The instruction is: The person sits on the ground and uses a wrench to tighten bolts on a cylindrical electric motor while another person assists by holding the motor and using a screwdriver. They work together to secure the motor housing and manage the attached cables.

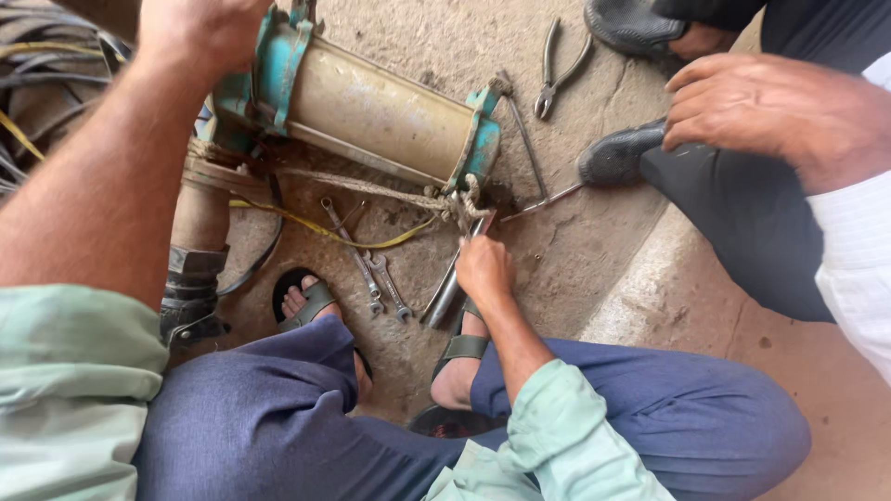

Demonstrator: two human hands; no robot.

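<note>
A dirty cylindrical pump (380,116) with teal end flanges lies on the concrete floor. My left hand (200,32) is at the top, fingers curled on the pump's left teal flange (278,65). My right hand (483,269) is closed around a grey metal bar (443,299), which slants up toward a frayed rope knot (455,199) under the right flange. I squat with both sandalled feet just below the pump.
Two spanners (376,278) and a yellow wire (325,232) lie by my feet. Pliers (552,74) and a thin rod (529,139) lie beyond the pump. Cables (37,83) are piled at left. Another person's hand (770,111) rests on a knee at right, black shoe (617,153) nearby.
</note>
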